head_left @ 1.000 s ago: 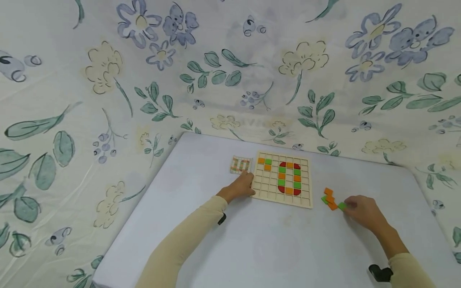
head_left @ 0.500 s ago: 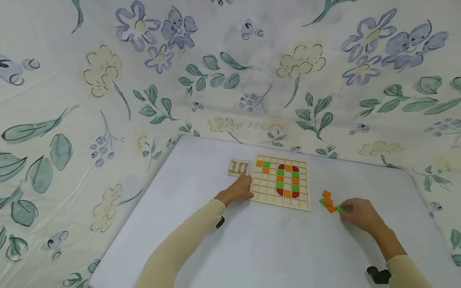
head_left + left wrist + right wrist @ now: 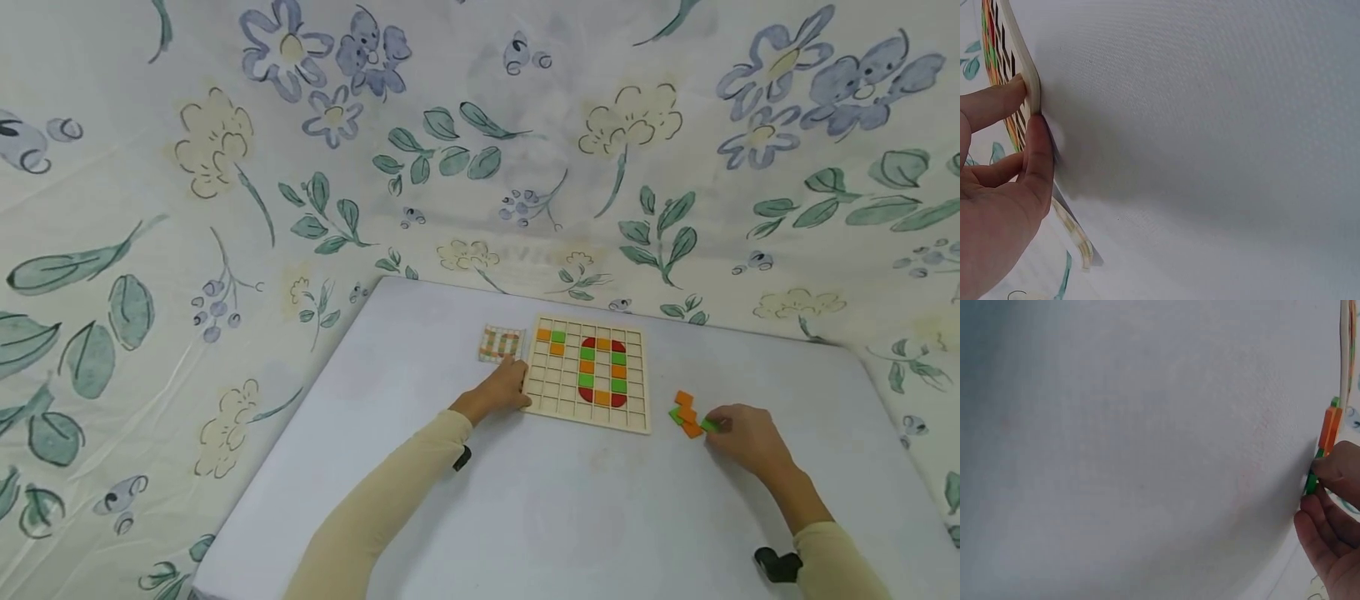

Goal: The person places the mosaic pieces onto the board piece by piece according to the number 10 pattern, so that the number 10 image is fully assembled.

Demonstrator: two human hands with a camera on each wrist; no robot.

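Note:
My left hand (image 3: 495,392) grips the left edge of a pale wooden grid board (image 3: 553,387). In the left wrist view its thumb lies on the board near a corner, with a finger against the side. Red, green and orange tiles form an oval ring on the board's right half; a few orange and green ones sit at the upper left. To the right of the board, my right hand (image 3: 746,437) pinches a green tile (image 3: 708,425) between thumb and fingers, low over the table. Just left of it lies a small pile of orange tiles (image 3: 687,414) with another green tile (image 3: 675,416).
A small patterned card (image 3: 498,342) lies left of the board, partly behind the left hand. The white table (image 3: 585,517) ends at the back against a floral cloth (image 3: 525,167). A dark wrist device (image 3: 778,567) shows by the right sleeve.
The right hand, with the green tile, has shifted slightly left towards the pile. The left hand stays at the board's edge. The head view tipped slightly and came back.

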